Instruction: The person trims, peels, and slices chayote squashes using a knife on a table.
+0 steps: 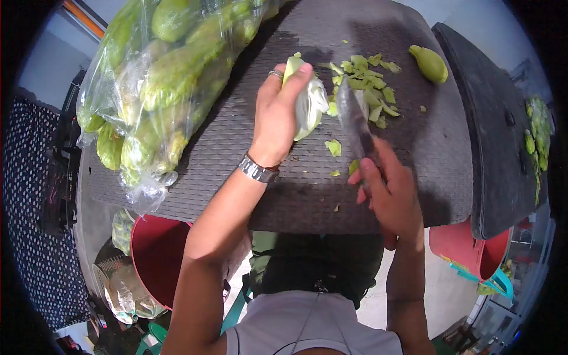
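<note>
My left hand (278,115), with a ring and a metal watch at the wrist, is wrapped round a pale green chayote (309,112) whose cut side shows whitish. To its right, my right hand (384,186) grips a knife (354,118), the blade slightly blurred and pointing up and away from me. The blade is apart from the chayote. Green peelings (370,83) lie in a heap behind and beside the blade, and a few loose scraps (333,147) are scattered nearer to me on the dark woven tabletop (236,195).
A clear plastic bag of chayotes (171,77) fills the table's left side. One whole chayote (429,64) lies at the back right. Red buckets (158,257) stand below the table on both sides. Another dark tabletop (497,136) adjoins on the right, with greens (539,133) beyond it.
</note>
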`<state>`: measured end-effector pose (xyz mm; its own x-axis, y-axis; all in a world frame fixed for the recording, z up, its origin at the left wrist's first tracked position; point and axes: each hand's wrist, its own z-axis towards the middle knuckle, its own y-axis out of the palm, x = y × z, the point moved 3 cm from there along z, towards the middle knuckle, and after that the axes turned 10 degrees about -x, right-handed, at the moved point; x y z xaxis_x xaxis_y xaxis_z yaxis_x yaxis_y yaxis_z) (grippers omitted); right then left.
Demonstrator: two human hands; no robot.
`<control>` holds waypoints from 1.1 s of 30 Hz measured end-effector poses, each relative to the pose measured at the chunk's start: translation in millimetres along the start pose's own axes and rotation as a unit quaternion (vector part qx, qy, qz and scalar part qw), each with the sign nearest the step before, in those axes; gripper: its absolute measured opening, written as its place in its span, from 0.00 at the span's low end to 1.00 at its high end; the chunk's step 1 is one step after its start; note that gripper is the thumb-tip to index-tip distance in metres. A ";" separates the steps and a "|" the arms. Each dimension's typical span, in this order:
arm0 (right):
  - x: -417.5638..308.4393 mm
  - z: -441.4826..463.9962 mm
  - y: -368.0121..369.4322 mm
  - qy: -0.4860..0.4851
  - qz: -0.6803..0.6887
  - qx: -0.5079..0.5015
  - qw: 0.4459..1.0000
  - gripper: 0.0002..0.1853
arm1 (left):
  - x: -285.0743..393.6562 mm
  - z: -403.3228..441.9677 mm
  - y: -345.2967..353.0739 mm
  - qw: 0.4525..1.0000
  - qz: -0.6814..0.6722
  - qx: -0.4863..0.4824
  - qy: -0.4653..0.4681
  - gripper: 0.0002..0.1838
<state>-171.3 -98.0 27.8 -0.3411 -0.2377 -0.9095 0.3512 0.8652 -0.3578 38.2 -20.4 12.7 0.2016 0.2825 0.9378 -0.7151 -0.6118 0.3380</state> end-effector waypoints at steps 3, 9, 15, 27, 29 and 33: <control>4.8 -0.3 12.7 -0.046 -0.019 -0.026 0.998 0.23 | -8.9 4.2 -5.0 0.998 -0.050 -0.016 -0.019 0.19; 2.8 7.1 -6.4 0.017 -0.033 -0.008 0.999 0.19 | -10.3 3.6 -5.9 0.993 -0.050 -0.101 -0.036 0.27; 10.4 9.4 -22.0 0.022 0.004 0.015 1.000 0.15 | -7.8 4.3 -1.2 0.983 -0.132 -0.093 -0.090 0.28; -4.6 -4.1 12.1 0.064 0.078 -0.082 0.992 0.12 | -17.3 4.9 -8.6 0.971 -0.212 -0.041 -0.104 0.25; -4.9 -5.4 12.3 0.068 0.083 -0.084 0.991 0.12 | -15.7 4.2 -9.2 0.973 -0.202 -0.044 -0.102 0.27; -1.0 -9.8 12.7 0.057 0.083 -0.085 0.991 0.12 | -14.8 3.6 -7.6 0.974 -0.200 -0.048 -0.093 0.28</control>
<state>-175.0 -82.4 26.2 -0.3905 -0.0432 -0.9196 0.2620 0.9524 -0.1560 43.1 -22.6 -3.5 0.5890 0.3399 0.7332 -0.6112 -0.4061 0.6793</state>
